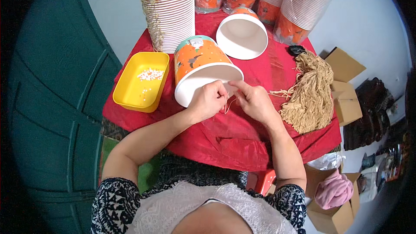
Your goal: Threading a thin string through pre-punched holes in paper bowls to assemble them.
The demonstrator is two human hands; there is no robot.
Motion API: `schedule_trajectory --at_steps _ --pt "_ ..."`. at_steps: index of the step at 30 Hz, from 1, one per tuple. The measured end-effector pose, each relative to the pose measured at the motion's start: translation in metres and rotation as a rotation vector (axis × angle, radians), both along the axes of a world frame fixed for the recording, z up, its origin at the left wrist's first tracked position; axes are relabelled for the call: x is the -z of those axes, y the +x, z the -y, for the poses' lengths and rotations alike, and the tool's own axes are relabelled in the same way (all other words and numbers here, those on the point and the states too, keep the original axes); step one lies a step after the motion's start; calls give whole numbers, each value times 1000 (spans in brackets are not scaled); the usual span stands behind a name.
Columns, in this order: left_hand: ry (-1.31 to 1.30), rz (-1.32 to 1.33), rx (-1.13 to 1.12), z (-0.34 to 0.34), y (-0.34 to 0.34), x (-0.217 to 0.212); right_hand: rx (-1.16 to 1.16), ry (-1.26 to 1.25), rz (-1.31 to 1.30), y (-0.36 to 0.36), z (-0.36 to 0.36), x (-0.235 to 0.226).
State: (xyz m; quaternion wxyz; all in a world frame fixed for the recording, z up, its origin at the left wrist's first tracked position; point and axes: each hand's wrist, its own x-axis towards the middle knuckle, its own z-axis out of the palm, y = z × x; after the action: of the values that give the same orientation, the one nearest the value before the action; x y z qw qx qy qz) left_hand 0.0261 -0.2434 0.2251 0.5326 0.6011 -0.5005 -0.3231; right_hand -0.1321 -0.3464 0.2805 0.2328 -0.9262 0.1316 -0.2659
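An orange paper bucket (201,56) with dark bat figures lies on its side, its white open mouth facing me. At the rim, my left hand (209,100) is closed in a pinch on a thin tan string (226,106). My right hand (255,102) is closed beside it, its thumb and index finger near the rim and the string seeming to run into them. The fingertips partly hide the string's ends. To the left stands a yellow tub (125,84) holding small white pieces (151,74). A bundle of tan strings (310,97) lies to the right.
Behind the bucket, a second orange bucket (242,37) lies tipped on the red cloth (242,143). A tall bucket stack (173,17) with strings hanging down stands behind the tub. Plastic-wrapped bucket stacks (305,6) line the back. Cardboard boxes (346,104) sit off the right edge.
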Motion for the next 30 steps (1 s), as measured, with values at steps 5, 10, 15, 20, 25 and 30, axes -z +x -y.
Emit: schedule_trajectory --at_steps 5,10,15,20,25,30 --pt "25 3 -58 -1 -1 -1 -13 -44 -47 4 2 10" --pt "24 46 0 2 0 0 -5 -80 -55 5 6 15" --pt "-26 113 -22 3 3 -1 8 -55 -25 6 5 16" --pt "61 -85 -43 -1 1 -17 11 76 -55 9 3 19" --pt "89 -167 -65 0 2 -17 -40 150 -84 10 1 21" --pt "103 -234 -76 0 4 -16 -10 281 -77 11 -3 20"
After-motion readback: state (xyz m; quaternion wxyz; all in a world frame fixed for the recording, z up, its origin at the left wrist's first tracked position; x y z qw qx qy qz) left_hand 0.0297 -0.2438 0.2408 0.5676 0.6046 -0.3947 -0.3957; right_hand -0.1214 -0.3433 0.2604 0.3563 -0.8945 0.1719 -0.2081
